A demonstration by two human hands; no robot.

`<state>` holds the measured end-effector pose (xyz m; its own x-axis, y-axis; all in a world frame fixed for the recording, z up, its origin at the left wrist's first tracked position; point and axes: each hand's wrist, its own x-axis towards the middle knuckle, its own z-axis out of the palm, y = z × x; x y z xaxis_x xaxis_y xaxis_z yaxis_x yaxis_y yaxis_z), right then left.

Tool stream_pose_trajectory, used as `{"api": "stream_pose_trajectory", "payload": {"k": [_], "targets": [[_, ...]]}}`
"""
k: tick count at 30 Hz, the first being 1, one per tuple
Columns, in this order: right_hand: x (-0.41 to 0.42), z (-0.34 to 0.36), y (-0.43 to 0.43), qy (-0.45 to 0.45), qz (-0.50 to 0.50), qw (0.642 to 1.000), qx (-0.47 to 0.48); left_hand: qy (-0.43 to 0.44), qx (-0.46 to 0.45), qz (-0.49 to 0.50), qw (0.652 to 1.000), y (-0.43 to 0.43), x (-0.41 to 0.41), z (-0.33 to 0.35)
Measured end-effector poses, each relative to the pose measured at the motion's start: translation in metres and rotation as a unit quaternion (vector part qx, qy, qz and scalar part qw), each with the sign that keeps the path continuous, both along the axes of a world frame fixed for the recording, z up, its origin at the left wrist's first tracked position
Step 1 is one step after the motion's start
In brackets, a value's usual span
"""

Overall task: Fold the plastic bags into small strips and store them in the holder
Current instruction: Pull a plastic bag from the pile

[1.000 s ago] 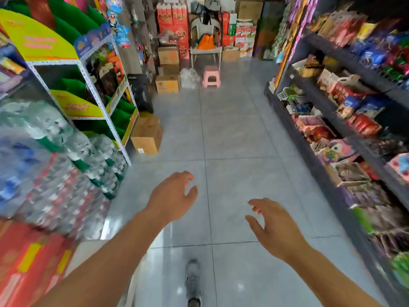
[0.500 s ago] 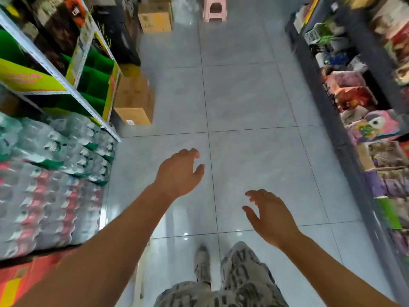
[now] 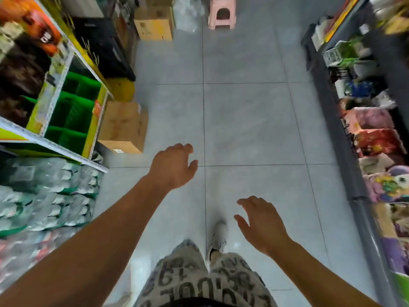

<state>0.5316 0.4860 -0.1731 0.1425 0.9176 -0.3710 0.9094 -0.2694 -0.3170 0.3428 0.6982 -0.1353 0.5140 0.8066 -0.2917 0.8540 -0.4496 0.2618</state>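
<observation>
I stand in a shop aisle and look down at a grey tiled floor (image 3: 243, 120). My left hand (image 3: 172, 166) reaches forward over the floor with loosely bent fingers and holds nothing. My right hand (image 3: 260, 222) hovers lower and nearer to me, fingers spread and relaxed, also empty. A clear plastic bag (image 3: 187, 13) lies on the floor at the far end, beside a pink stool (image 3: 222, 13). No holder is in view.
Shelving with green bins (image 3: 70, 111) and stacked bottled water packs (image 3: 48, 196) line the left. Cardboard boxes (image 3: 124, 127) sit on the floor by that shelf. A dark shelf of packaged snacks (image 3: 376, 138) runs along the right. My patterned shorts (image 3: 205, 280) and a white shoe (image 3: 218, 238) show below.
The view has tilted downward and moved forward along the aisle; the stool and boxes are nearer, and my legs came into view. Both hands stay empty and spread in front of me.
</observation>
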Motion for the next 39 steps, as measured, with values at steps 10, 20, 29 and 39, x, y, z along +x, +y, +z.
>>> {"api": "stream_pose_trajectory", "payload": {"k": [10,20,29,39], "targets": [[0.106,-0.007,0.285,-0.043,0.024,0.999,0.023,0.007,0.007,0.022,1.0,0.259,0.087,-0.019],[0.186,0.014,0.58,-0.01,0.015,1.0,0.008,0.004,-0.029,0.016,0.999,0.536,0.174,-0.018],[0.302,0.007,0.827,-0.009,0.013,1.0,0.011,0.006,-0.037,0.026,0.999,0.777,0.289,-0.024],[0.437,0.021,1.12,-0.009,0.049,0.999,0.01,0.004,-0.062,0.078,0.995,1.043,0.407,-0.015]]}}
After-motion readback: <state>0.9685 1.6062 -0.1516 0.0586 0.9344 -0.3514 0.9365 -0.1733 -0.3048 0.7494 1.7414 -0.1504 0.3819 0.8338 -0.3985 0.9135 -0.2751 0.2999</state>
